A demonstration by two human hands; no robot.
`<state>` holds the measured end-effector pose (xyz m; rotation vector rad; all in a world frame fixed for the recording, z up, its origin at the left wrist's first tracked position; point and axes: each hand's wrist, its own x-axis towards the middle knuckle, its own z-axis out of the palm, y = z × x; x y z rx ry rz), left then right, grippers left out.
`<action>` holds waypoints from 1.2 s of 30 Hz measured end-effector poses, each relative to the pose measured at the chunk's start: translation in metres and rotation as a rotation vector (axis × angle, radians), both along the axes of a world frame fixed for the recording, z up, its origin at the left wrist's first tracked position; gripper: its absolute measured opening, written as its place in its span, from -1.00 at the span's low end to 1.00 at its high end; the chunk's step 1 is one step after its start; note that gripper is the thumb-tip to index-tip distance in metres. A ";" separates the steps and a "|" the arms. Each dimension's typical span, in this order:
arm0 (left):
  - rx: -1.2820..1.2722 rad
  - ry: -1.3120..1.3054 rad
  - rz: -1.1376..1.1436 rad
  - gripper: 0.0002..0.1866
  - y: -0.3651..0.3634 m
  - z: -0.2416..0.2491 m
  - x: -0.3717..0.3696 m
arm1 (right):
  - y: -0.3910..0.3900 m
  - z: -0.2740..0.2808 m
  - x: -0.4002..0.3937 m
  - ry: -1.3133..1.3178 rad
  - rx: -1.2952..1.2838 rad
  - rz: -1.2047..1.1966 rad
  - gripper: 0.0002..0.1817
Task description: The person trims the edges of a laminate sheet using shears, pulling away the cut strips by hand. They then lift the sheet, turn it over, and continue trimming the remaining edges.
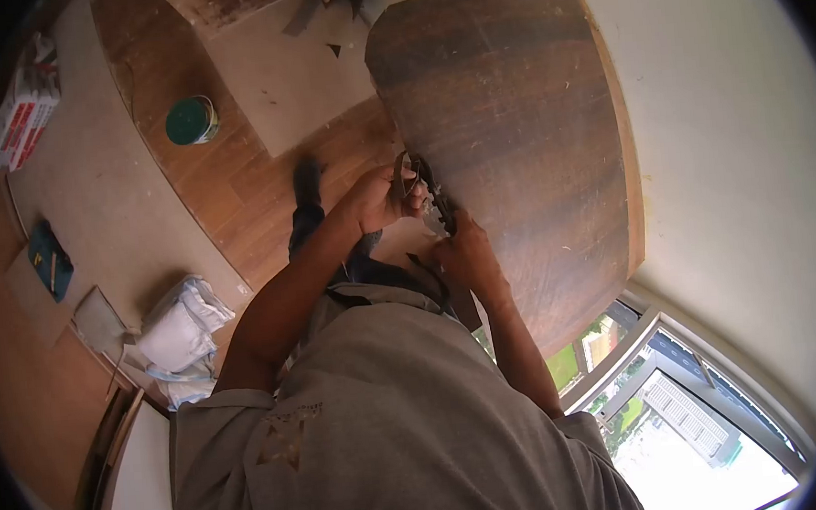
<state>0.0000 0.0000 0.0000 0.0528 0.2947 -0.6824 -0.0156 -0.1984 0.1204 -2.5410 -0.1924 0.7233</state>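
Before my torso, at the near edge of a large dark wood-grain panel (513, 132), both my hands are close together. My left hand (386, 197) is closed with its fingertips pinching a thin dark strip (400, 174). My right hand (470, 255) is wrapped around a dark hand tool (443, 212), which points up toward the left hand. The tool looks like pliers or snips, but its exact kind is too small to make out. Pale, ragged bits show between the two hands.
A tub with a green lid (190, 121) stands on the wood floor to the left. Further left are red-and-white packs (25, 117), a dark green case (50, 260) and a white bundle (182, 326). A white wall (723, 115) and an open window (688, 405) lie to the right.
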 end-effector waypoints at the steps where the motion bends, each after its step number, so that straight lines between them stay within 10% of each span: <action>1: 0.000 0.024 0.004 -0.78 0.001 -0.002 0.000 | 0.001 0.002 0.002 0.016 0.014 -0.011 -0.53; 6: 0.335 0.087 0.030 -0.84 0.011 0.006 0.000 | -0.007 0.003 0.004 -0.020 0.075 0.023 -0.56; 10: 1.636 -0.257 0.012 -0.87 0.048 -0.013 -0.012 | -0.007 0.010 -0.004 0.106 0.083 -0.054 -0.57; 23: 1.379 0.140 -0.055 -0.84 0.088 -0.088 -0.044 | -0.089 0.024 -0.084 0.330 -0.056 0.193 -0.69; 25: 2.161 -0.095 -0.102 -0.66 0.100 -0.148 -0.058 | -0.104 0.009 -0.107 0.347 -0.036 0.189 -0.69; 28: 2.056 -0.065 -0.180 -0.53 0.065 -0.107 -0.060 | -0.123 -0.008 -0.133 0.342 0.023 0.211 -0.68; 30: 1.156 0.004 0.004 -0.38 -0.001 -0.007 -0.071 | -0.128 -0.011 -0.144 0.331 0.077 0.207 -0.68; 32: 0.873 -0.033 0.038 -0.38 -0.048 0.034 -0.075 | -0.133 -0.008 -0.158 0.432 0.034 0.191 -0.66; 36: 1.043 -0.033 0.117 -0.68 -0.104 0.045 -0.051 | -0.136 -0.010 -0.195 0.365 0.018 0.000 -0.65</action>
